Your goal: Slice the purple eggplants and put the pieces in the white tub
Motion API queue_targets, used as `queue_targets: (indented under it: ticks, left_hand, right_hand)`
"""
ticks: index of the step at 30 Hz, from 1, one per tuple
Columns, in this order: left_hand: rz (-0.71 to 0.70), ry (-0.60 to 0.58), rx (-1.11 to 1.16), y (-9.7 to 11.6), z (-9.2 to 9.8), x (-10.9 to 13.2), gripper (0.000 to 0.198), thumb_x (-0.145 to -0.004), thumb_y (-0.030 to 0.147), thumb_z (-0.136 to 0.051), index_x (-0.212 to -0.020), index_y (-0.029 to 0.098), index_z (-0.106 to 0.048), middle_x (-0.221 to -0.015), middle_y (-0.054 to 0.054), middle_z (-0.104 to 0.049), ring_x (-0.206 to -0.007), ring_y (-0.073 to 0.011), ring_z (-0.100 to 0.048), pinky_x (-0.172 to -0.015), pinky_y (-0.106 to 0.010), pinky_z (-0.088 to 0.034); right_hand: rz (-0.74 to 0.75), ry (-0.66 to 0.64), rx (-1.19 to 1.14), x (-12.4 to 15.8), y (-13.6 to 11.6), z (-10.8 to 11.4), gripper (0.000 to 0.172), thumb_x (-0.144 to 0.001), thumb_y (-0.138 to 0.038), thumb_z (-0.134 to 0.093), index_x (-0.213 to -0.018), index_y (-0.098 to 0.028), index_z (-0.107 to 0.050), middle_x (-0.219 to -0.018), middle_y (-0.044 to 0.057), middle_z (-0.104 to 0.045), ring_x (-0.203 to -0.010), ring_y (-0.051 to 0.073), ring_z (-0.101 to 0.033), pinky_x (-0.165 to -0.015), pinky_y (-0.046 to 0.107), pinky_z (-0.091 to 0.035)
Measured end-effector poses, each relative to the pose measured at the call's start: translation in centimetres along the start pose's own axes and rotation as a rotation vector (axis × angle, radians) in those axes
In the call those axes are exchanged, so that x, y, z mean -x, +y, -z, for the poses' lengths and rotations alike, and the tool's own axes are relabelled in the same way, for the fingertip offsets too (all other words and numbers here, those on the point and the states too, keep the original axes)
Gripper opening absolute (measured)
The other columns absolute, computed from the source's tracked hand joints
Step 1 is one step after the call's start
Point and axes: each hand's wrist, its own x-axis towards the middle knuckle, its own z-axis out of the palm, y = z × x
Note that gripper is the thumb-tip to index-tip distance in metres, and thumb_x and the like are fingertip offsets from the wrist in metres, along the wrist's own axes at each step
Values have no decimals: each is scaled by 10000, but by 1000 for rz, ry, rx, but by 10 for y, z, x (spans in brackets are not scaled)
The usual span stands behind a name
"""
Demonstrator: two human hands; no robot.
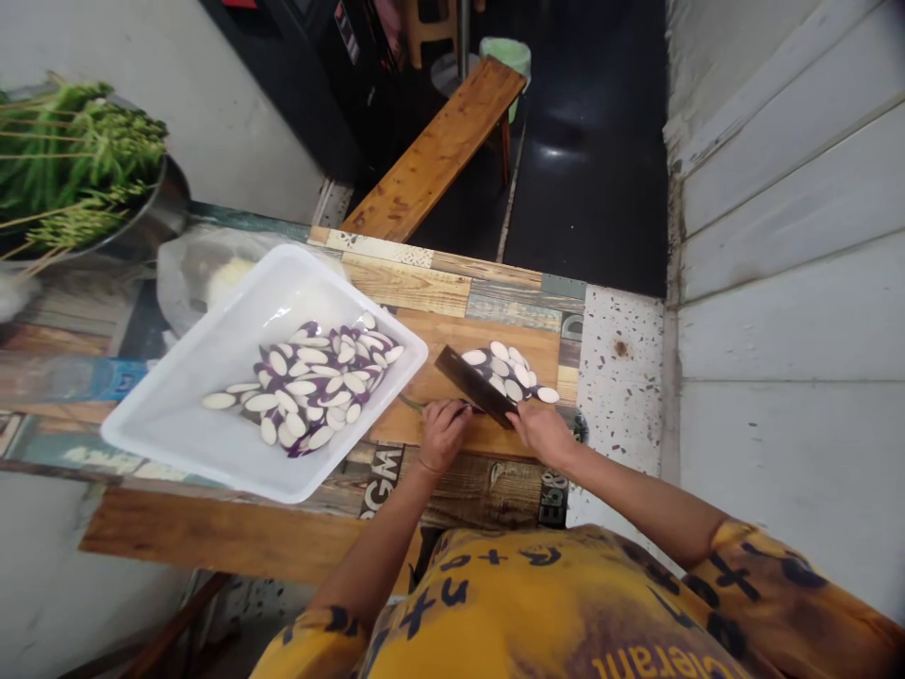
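My right hand [544, 432] is closed round the handle of a dark, broad-bladed cleaver [472, 381], whose blade slants over the wooden cutting board [422, 328]. My left hand [444, 434], fingers curled, presses a thin purple eggplant onto the board just left of the blade. Most of that eggplant is hidden; its green stem [410, 403] pokes out to the left. Oval eggplant slices [514, 370], white with purple rims, lie in a heap beyond the blade. Many more slices [311, 382] fill part of a white plastic tub [190, 396] left of the board.
A metal bowl [166, 198] of skewered greens [106, 141] stands at the far left. Near it are a clear plastic bag [188, 273] and a lying bottle [77, 377]. Wooden benches [452, 141] flank the patterned table [403, 283]. A tiled wall [784, 311] rises on the right.
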Motion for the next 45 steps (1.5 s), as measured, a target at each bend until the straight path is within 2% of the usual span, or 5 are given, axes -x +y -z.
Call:
queue_targets:
  ticks: [11,21,28,35,45]
  left_hand:
    - [-2,-12,58,-2,1,1,171,-840,127,-507,-895,201,-651,-928,-68,-646,-946,-195,-506,-824,-366,-369]
    - [-5,-85,81,-7,6,3,209,-864,150,-481,-994,201,-637,-997,-85,-628,-981,-201,-506,-840,-380,-399]
    - [38,6,89,-12,13,3,248,-858,174,-518,-1094,181,-594,-1037,-99,-596,-989,-196,-523,-856,-363,-434]
    - [-28,12,5,-1,-6,3,198,-841,162,-550,-1004,223,-645,-972,-73,-637,-983,-190,-508,-829,-361,-389]
    - [-80,-69,16,-9,0,6,232,-881,199,-489,-1051,207,-646,-1018,-83,-649,-990,-195,-506,-840,-360,-347]
  right_hand:
    - [111,-34,127,53,18,8,360,-960,-297,-246,-893,-112,-547,-742,121,-659,-687,180,-642,-568,227,-406]
    - [16,-82,7,15,-6,-4,377,-963,-345,-232,-1037,-121,-526,-879,131,-674,-790,203,-658,-632,254,-455]
    - [-4,-34,7,7,12,5,382,-961,-340,-259,-1026,-82,-534,-893,165,-668,-785,185,-647,-647,225,-433]
    - [56,-13,67,26,15,6,388,-963,-334,-243,-1013,-89,-539,-801,135,-668,-707,190,-642,-564,233,-393]
    - [115,-28,150,53,27,16,344,-962,-293,-249,-869,-123,-533,-728,97,-650,-647,178,-631,-498,235,-326]
